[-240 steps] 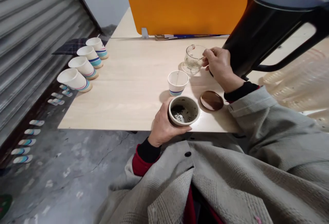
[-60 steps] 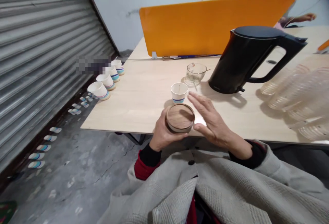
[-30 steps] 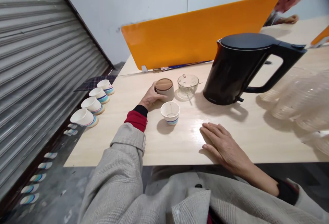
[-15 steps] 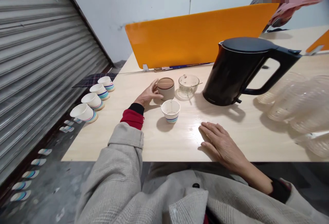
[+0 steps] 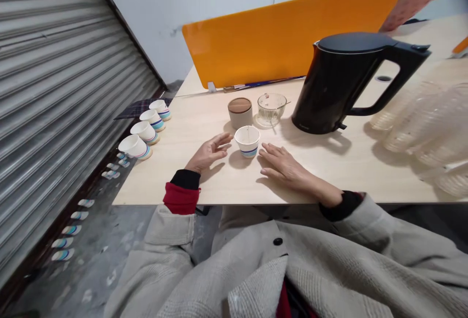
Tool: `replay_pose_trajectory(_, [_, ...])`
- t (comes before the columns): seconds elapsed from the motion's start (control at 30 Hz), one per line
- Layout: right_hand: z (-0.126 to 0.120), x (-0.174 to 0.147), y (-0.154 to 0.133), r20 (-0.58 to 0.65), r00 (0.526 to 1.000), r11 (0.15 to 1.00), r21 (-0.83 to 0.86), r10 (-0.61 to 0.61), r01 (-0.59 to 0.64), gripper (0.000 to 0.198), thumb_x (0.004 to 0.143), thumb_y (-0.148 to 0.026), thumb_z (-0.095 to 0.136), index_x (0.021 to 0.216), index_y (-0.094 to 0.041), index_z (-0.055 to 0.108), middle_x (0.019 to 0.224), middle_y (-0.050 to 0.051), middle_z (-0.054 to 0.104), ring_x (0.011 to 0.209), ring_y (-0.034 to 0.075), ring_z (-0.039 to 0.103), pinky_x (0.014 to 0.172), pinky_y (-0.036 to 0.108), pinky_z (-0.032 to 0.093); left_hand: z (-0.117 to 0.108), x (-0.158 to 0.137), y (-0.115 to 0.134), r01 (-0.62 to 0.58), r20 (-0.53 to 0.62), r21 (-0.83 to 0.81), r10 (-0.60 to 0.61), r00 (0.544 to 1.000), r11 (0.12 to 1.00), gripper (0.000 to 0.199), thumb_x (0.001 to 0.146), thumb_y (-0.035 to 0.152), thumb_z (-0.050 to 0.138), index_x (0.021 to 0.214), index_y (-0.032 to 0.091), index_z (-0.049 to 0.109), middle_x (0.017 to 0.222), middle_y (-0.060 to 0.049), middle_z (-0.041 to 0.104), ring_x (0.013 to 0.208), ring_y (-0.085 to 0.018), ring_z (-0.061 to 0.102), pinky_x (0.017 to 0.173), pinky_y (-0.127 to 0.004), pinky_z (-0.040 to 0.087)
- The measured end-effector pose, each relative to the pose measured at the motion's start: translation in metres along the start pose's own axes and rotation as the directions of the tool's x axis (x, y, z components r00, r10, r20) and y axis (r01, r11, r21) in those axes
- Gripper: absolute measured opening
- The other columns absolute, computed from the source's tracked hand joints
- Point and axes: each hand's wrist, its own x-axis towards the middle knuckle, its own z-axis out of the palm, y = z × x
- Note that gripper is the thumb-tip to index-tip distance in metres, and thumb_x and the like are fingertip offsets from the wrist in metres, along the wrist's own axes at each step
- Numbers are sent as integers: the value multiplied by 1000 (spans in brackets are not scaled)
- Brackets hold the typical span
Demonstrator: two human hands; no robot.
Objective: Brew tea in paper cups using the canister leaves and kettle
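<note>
A white paper cup [image 5: 247, 142] with blue stripes stands upright on the table between my hands. My left hand [image 5: 211, 152] is just left of it, fingers stretched out and holding nothing. On the cup's right side, my right hand [image 5: 283, 164] rests low over the table with its fingers extended, close to the cup but apparently not gripping it. Behind the cup sits a grey canister [image 5: 240, 114] with a wooden lid. Beside that canister is a ribbed glass bowl [image 5: 271, 108] with a thin stick or handle over its rim.
A black electric kettle [image 5: 336, 84] stands right of the bowl. Clear plastic bottles [image 5: 431, 128] lie at the table's right. Several paper cups [image 5: 144, 132] line the left edge. An orange divider [image 5: 292, 40] crosses the back, with a person in pink [image 5: 413, 4] beyond it.
My left hand has let go of the canister and come back toward the cup's left side. My right hand has moved left, up to the cup. The view has tilted down slightly.
</note>
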Motion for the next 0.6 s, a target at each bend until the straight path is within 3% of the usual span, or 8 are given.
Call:
replay_pose_trajectory(0.1, [-2,15,-13,42,999,999,47,-20,18,58,110,-52,49,162,-28,55,179,15,36,168,39,29,134,71,23,5,2,-3,-2,95,-10,3,995,1000,88,72,28,90,155,24,61,164,-18,58,151,-42,57,128,-64,40])
replay_pose_trajectory(0.2, [1,18,-19,78,997,998,59,-8,4,63,109,-56,49,165,-27,52,179,15,35,169,38,27,135,69,19,6,3,-1,-31,145,-10,32,989,999,86,75,25,86,157,20,59,162,-20,60,152,-42,55,129,-61,37])
replay_pose_trajectory(0.43, [7,16,-10,71,997,999,49,-22,18,63,108,-52,52,164,-23,53,180,17,32,168,39,28,134,67,21,13,0,4,-74,221,-23,78,972,997,77,77,27,88,150,17,66,158,-19,64,149,-40,57,129,-58,37])
replay_pose_trajectory(0.6, [9,18,-7,56,996,996,69,-63,59,60,108,-52,51,161,-23,56,177,17,40,166,40,31,131,71,25,18,-1,5,-60,215,-12,61,975,998,78,75,25,87,149,17,67,158,-19,63,149,-42,57,129,-60,38])
